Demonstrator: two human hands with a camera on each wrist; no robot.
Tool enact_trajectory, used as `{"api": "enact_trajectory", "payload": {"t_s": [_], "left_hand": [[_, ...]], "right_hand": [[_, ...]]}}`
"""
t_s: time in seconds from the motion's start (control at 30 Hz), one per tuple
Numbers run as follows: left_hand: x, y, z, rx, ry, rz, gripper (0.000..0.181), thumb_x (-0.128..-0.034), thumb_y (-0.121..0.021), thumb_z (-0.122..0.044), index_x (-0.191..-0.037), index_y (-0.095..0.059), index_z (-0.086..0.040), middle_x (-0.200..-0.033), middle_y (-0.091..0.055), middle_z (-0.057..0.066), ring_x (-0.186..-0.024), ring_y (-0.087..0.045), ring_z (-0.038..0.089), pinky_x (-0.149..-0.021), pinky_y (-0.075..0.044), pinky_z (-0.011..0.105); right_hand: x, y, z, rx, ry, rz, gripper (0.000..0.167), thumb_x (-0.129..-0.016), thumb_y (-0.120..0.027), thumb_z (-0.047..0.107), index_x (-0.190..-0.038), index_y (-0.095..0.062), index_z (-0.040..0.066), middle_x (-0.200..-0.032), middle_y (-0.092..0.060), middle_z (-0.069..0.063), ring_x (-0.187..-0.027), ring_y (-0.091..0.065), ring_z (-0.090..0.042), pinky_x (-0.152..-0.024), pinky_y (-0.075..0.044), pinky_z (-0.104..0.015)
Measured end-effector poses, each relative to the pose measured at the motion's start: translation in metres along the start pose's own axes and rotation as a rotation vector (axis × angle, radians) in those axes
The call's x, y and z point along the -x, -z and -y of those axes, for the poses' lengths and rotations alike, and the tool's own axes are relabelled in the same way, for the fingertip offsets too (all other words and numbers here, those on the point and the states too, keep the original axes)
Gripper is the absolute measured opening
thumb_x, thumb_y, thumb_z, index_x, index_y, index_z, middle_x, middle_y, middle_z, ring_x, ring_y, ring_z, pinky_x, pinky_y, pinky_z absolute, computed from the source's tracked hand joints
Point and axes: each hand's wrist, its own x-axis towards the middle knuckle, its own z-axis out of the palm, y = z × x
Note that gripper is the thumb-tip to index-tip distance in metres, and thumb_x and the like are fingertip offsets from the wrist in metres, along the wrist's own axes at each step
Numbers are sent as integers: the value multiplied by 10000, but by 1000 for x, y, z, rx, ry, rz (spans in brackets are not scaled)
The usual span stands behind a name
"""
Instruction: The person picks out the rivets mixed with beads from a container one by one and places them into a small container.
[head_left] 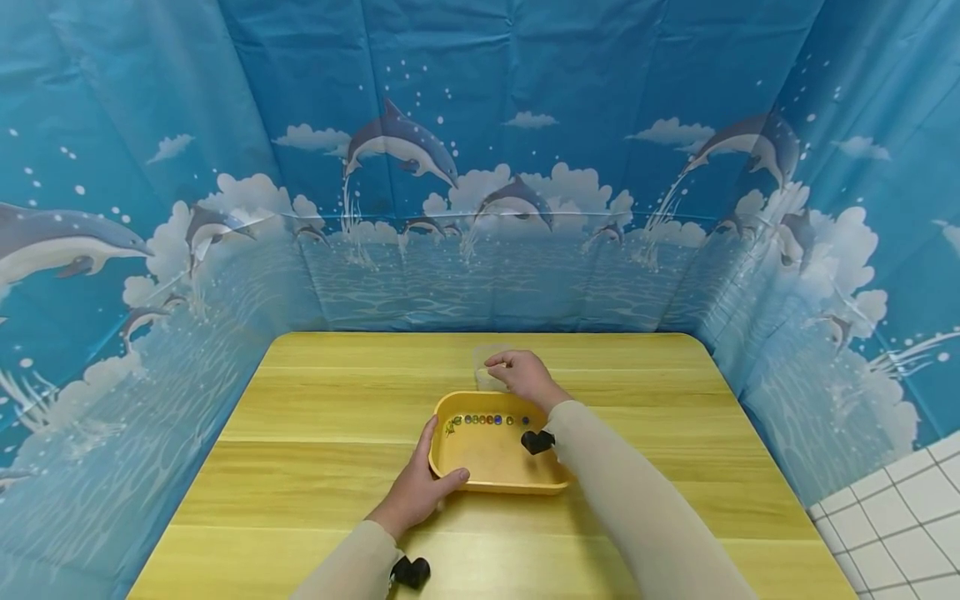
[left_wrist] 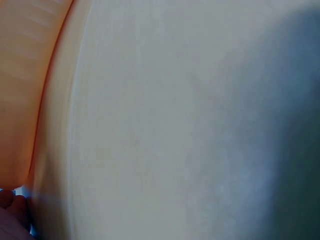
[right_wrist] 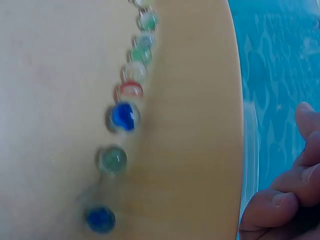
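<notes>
Some left fingers (head_left: 426, 439) wide against tray (head_left: 487, 460)

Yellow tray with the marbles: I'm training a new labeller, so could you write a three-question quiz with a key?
1. True or false: the left hand grips the yellow tray.
2. The marbles lie: A) heaped in the middle; B) lined up along the far side; C) outside the tray.
3. In the head view, what colour is the rightmost marble?
Key: 1. True; 2. B; 3. Blue.
</notes>
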Motion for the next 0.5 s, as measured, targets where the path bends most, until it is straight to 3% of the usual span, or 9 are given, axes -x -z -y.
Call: {"api": "enact_trajectory", "payload": {"t_s": [0.17, 0.3, 0.4, 0.5], "left_hand": [[0, 0, -1, 13, -12, 7, 1070, -981, -763, -374, -1703, 25, -321, -1676, -359, 169, -1275, -640, 240, -1113, -462, 448], [0, 1, -3, 15, -29, 8, 1064, -982, -763, -366, -1704, 17, -316, -1689, -327, 191, -1292, -631, 260, -1115, -458, 477], [1, 1, -4, 23, -43, 10, 1062, -983, -762, -358, -1705, 15, -309, -1697, -301, 205, -1309, -623, 278, -1116, -460, 494], [1, 1, -3, 26, -45, 11, 1065, -983, -762, -358, -1706, 17, -296, -1695, -298, 212, -1322, -616, 291, -1114, -467, 501]], "right_hand": [[7, -12, 6, 42, 56, 39, 277, -1070, -637, 293, -1284, -765, 173, -1385, -681, -62, -1018, -670, -201, -863, -547, -403], [13, -22, 10, 44, 86, 98, 272, -1072, -632, 295, -1277, -770, 180, -1385, -685, -51, -1088, -682, -213, -916, -569, -419], [17, -28, 14, 58, 106, 147, 255, -1062, -647, 294, -1250, -783, 188, -1364, -704, -50, -915, -676, -189, -815, -577, -377], [19, -34, 16, 53, 117, 201, 248, -1052, -666, 269, -1236, -786, 152, -1219, -758, -73, -641, -554, -172, -650, -514, -327]]}}
